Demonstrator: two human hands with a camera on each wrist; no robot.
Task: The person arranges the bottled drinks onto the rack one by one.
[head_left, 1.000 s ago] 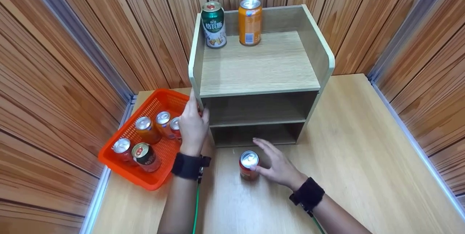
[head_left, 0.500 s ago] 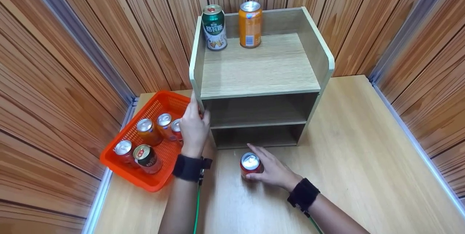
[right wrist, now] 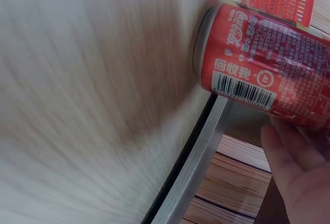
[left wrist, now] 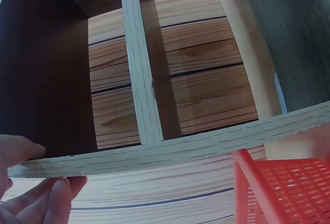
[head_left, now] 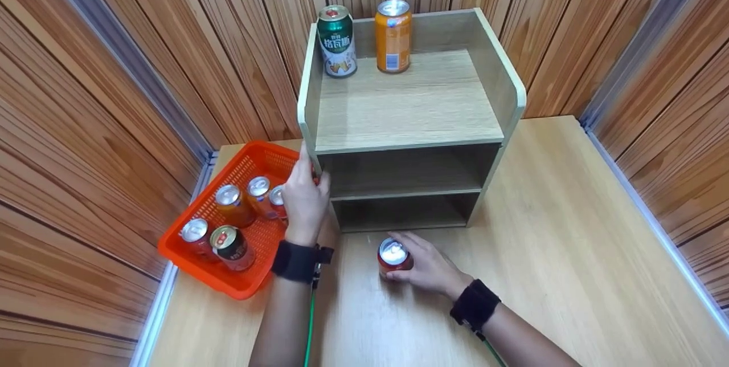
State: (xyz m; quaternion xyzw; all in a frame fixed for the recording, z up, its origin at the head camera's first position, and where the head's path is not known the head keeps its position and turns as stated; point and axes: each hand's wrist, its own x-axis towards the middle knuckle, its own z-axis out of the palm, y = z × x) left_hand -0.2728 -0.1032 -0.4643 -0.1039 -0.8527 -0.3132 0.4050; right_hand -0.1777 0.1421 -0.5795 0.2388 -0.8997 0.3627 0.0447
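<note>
My right hand (head_left: 427,264) grips a red Coca-Cola can (head_left: 394,259) in front of the shelf unit, thumb on the near side and fingers curving round the far side. In the right wrist view the can (right wrist: 268,64) shows its barcode, and its base is at the tabletop. My left hand (head_left: 305,202) holds the left side panel of the small wooden shelf unit (head_left: 407,105). Seen from the left wrist, the thumb lies on the panel's inner face and the fingers (left wrist: 51,198) on its outer face.
Left of the unit, an orange plastic basket (head_left: 176,253) holds several cans. A green-and-white can (head_left: 336,42) and an orange can (head_left: 393,39) stand at the back of the top shelf. Wood-patterned walls (head_left: 102,127) enclose the wooden table (head_left: 569,230) at the back and sides.
My right hand has moved a little left and its thumb and fingers have come round the red can. The left hand keeps its hold on the side panel.
</note>
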